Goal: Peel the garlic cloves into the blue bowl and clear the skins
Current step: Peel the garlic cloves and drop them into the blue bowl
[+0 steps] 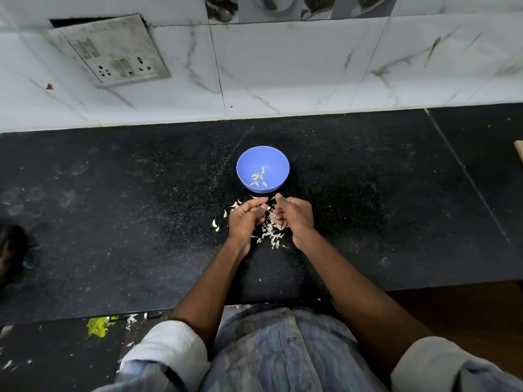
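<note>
Both hands, left hand [246, 217] and right hand [294, 215], are curling over garlic skins [271, 228]; I cannot tell their hold. Blue bowl [276, 161] is sitting at twelve o'clock.

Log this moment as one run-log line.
stage: peeling | hands: left and right curled together above skins | blue bowl: few cloves | counter: skins uncleared

1. A blue bowl [262, 168] sits on the black counter [113, 222], holding a few peeled garlic cloves [258, 178].
2. Just near of the bowl, the left hand [246, 217] and right hand [294, 216] are close together, fingers [278, 219] curled; whether they grip anything cannot be told.
3. Garlic skins [271, 232] lie scattered under and between the hands.
4. A switch plate [113, 52] hangs on the far tiled wall, left.
</note>
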Demonstrator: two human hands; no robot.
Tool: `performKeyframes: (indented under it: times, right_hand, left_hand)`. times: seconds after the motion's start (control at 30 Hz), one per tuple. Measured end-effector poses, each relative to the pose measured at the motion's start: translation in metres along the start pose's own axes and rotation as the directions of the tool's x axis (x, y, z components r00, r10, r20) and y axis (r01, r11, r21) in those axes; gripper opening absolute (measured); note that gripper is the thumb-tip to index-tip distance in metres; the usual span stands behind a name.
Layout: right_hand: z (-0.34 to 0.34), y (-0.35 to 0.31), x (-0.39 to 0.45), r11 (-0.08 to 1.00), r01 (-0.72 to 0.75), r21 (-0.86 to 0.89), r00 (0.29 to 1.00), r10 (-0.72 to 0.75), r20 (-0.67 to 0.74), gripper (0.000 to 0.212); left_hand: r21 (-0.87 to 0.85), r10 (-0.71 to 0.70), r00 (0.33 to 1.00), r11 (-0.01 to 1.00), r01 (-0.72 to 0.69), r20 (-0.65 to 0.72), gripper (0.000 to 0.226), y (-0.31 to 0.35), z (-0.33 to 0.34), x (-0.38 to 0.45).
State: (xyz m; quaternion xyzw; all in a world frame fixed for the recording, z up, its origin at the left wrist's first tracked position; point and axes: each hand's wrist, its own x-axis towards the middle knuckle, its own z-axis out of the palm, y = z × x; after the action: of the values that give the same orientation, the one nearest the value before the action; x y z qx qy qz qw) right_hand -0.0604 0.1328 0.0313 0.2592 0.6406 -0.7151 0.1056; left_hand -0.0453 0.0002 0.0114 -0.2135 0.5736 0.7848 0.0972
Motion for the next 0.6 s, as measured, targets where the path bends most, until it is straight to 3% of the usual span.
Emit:
performKeyframes:
  times: [0.17, 0.4, 0.6]
  right_hand:
    - [-0.0058, 0.0014, -0.0045, 0.997, 0.018, -0.076, 0.992, -0.008, 0.13, 0.002]
    - [-0.0042, 0.0004, -0.0068, 0.982, 0.094, -0.163, 0.991, -0.077, 0.107, 0.008]
    - [0.0022, -0.0031, -0.0059, 0.975, -0.213, 0.069, 0.967, 0.199, 0.161, 0.009]
  left_hand:
    - [-0.002, 0.001, 1.0, 1.0, 0.0, 0.01, 0.036, -0.0004, -0.0014, -0.0004]
    - [-0.054, -0.126, 0.987, 0.99, 0.131, 0.096, 0.043, 0.0002, 0.0016, -0.0019]
    - [0.1, 0.093, 0.991, 0.99, -0.103, 0.098, 0.043, 0.001, 0.0037, -0.001]
